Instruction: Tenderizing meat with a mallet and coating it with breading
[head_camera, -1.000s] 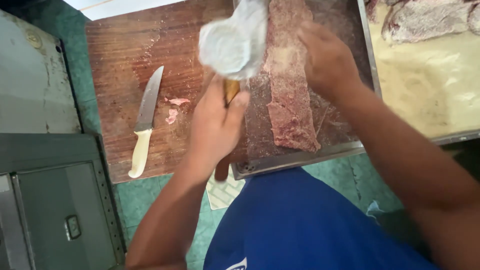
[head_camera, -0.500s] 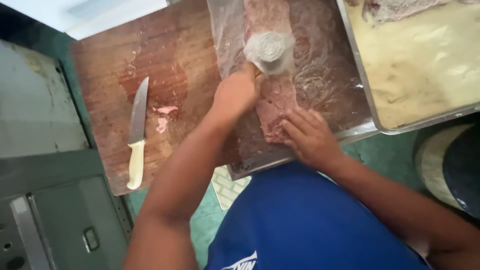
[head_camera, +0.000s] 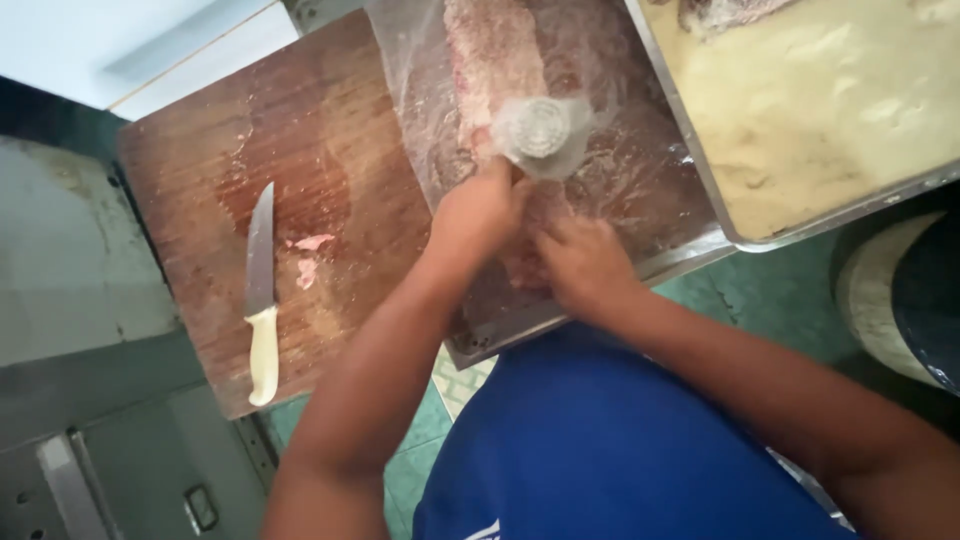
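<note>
On the wooden cutting board (head_camera: 300, 130) lies a long strip of meat (head_camera: 495, 60), and a clear plastic sheet (head_camera: 640, 170) is spread over it. The left hand (head_camera: 478, 212) is closed tight around the handle of a meat hammer (head_camera: 540, 130), and the round bumpy metal head sits right on the covered meat. The right hand (head_camera: 582, 262) lies with its fingers curled loosely on the near end of the strip, touching the plastic and holding nothing. To do this well, I think the hammer head should land flat, not on its edge, so the meat gets thin and even and does not tear. The right hand is very near the hammer, so its fingers should keep back from the spot being hit. The plastic should stay smooth over the meat so bits do not stick or fly. A knife with a pale handle (head_camera: 260, 300) lies on the left side of the board, well apart from both hands, with small scraps of meat (head_camera: 308, 258) near it. A metal tray of pale crumbs (head_camera: 830, 110) sits just beside the meat on the right.
</note>
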